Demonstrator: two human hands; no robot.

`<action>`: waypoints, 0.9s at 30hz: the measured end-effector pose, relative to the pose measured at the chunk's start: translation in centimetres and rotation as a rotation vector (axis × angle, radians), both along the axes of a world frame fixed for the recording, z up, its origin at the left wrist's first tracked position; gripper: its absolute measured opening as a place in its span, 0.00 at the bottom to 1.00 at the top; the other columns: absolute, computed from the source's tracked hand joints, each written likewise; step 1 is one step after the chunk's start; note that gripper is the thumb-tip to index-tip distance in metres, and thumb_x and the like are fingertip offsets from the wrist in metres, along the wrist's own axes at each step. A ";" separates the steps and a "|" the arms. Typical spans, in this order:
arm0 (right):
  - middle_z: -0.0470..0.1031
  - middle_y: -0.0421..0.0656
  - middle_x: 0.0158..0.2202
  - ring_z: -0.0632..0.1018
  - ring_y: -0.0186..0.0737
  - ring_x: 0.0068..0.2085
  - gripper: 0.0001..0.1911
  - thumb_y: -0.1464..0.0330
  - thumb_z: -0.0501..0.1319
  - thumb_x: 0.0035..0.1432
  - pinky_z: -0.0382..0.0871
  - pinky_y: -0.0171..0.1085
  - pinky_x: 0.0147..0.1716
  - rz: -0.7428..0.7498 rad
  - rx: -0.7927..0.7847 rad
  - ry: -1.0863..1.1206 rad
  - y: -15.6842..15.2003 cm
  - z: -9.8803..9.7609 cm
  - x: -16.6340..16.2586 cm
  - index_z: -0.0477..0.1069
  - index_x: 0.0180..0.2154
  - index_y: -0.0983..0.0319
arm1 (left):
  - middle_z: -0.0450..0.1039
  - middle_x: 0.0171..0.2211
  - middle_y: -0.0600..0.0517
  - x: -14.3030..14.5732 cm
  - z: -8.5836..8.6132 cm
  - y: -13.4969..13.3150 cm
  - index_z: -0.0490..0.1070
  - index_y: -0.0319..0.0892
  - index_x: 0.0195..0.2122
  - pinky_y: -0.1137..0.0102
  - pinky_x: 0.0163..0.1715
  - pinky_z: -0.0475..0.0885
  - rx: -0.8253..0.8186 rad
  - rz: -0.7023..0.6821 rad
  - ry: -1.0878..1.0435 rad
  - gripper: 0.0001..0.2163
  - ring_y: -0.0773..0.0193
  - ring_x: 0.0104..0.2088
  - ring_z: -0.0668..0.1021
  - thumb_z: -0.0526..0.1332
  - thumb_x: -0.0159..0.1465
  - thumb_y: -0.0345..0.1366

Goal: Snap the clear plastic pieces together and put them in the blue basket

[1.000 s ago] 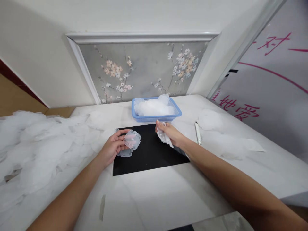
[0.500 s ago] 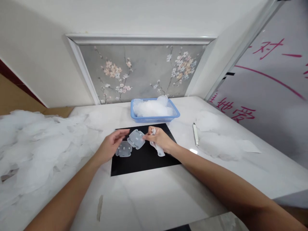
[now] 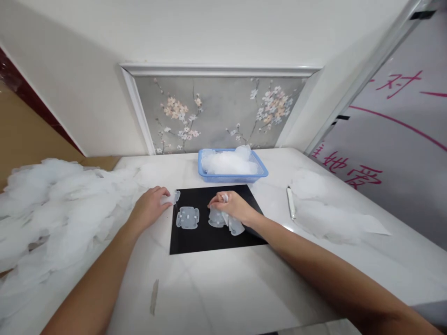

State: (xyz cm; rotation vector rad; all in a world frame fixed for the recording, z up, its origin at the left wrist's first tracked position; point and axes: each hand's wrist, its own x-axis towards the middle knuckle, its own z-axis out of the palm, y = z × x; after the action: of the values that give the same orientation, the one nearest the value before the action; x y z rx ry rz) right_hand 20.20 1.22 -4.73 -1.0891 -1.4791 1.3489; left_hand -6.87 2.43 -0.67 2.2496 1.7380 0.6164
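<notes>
My left hand (image 3: 150, 207) is at the left edge of the black mat (image 3: 195, 242), beside the heap, its fingers closed on a frosted plastic piece (image 3: 176, 197). Flat on the mat lies another frosted, square-like plastic piece (image 3: 187, 217) with rounded tabs on its sides. Over the right half of the mat, my right hand (image 3: 232, 205) is closed on a crumpled white wipe (image 3: 225, 198). A tabbed plastic piece (image 3: 217, 217) is under its fingers; whether the fingers grip it, I cannot tell. Part of the wipe hangs below the palm.
A large heap of frosted plastic pieces (image 3: 66, 218) covers the left of the table. Behind the mat stands a blue-rimmed basket (image 3: 232, 178) filled with similar pieces. On the right lie a white utility knife (image 3: 291, 203) and a pale translucent pile (image 3: 323, 214).
My left hand has moved left off the mat and now holds a plastic piece. The piece at my right fingertips has gone lower, under the right hand. The view has shifted slightly.
</notes>
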 end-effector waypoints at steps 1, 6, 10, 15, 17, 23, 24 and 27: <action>0.70 0.39 0.23 0.71 0.34 0.24 0.20 0.63 0.65 0.50 0.63 0.33 0.23 0.048 0.016 -0.032 -0.1 0.2 -0.6 0.54 0.20 0.59 | 0.75 0.36 0.49 0.1 0.0 -0.1 0.72 0.47 0.32 0.63 0.41 0.67 0.017 0.017 -0.036 0.03 0.50 0.41 0.75 0.62 0.55 0.36; 0.73 0.41 0.33 0.75 0.40 0.31 0.13 0.62 0.67 0.51 0.65 0.37 0.30 0.233 0.407 -0.659 -0.9 1.3 -4.2 0.69 0.38 0.59 | 0.76 0.31 0.50 0.5 0.0 -0.2 0.72 0.48 0.28 0.66 0.38 0.66 0.060 0.132 -0.213 0.02 0.53 0.36 0.76 0.64 0.54 0.37; 0.72 0.47 0.45 0.76 0.40 0.35 0.07 0.69 0.60 0.55 0.66 0.36 0.34 0.262 0.599 -0.935 -1.4 1.4 -5.1 0.73 0.37 0.62 | 0.77 0.32 0.50 0.6 0.3 -0.3 0.71 0.46 0.28 0.66 0.39 0.66 0.101 0.200 -0.251 0.03 0.54 0.36 0.77 0.62 0.57 0.39; 0.72 0.38 0.25 0.70 0.33 0.24 0.05 0.70 0.60 0.50 0.61 0.32 0.25 0.072 0.146 -0.355 -1.0 1.0 -1.7 0.70 0.32 0.61 | 0.75 0.30 0.53 2.0 0.6 -0.7 0.67 0.44 0.29 0.67 0.42 0.70 -0.042 0.149 -0.883 0.10 0.60 0.37 0.77 0.62 0.58 0.44; 0.69 0.35 0.20 0.64 0.30 0.19 0.07 0.67 0.61 0.48 0.56 0.31 0.20 0.079 -0.090 -0.112 -0.9 0.9 0.1 0.69 0.32 0.61 | 0.76 0.32 0.51 3.1 0.4 -1.2 0.66 0.42 0.31 0.64 0.42 0.73 -0.298 0.110 -1.208 0.09 0.60 0.36 0.79 0.61 0.59 0.42; 0.63 0.34 0.13 0.60 0.28 0.15 0.14 0.61 0.67 0.42 0.49 0.30 0.16 0.073 -0.366 0.264 -0.1 0.3 3.3 0.68 0.29 0.62 | 0.79 0.43 0.41 5.7 -0.7 -2.3 0.70 0.38 0.44 0.57 0.48 0.74 -0.872 0.105 -1.404 0.11 0.52 0.42 0.82 0.57 0.64 0.38; 0.62 0.33 0.12 0.59 0.28 0.14 0.14 0.61 0.67 0.42 0.48 0.30 0.16 0.080 -0.381 0.283 0.1 0.2 3.6 0.68 0.29 0.62 | 0.79 0.44 0.41 5.8 -0.8 -2.3 0.70 0.38 0.45 0.57 0.49 0.73 -0.904 0.095 -1.397 0.12 0.52 0.43 0.82 0.57 0.64 0.38; 0.61 0.33 0.11 0.57 0.27 0.14 0.14 0.61 0.67 0.42 0.47 0.30 0.15 0.113 -0.419 0.315 0.6 0.0 4.1 0.68 0.27 0.62 | 0.78 0.46 0.39 5.8 -1.1 -2.1 0.70 0.38 0.48 0.56 0.51 0.72 -0.949 0.034 -1.382 0.15 0.51 0.45 0.81 0.56 0.64 0.40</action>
State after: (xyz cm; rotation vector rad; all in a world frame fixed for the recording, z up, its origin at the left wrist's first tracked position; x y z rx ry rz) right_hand 24.30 1.82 -4.78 -0.9940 -1.0660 1.8719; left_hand -1.06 0.31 -1.72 0.7108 0.9267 0.7912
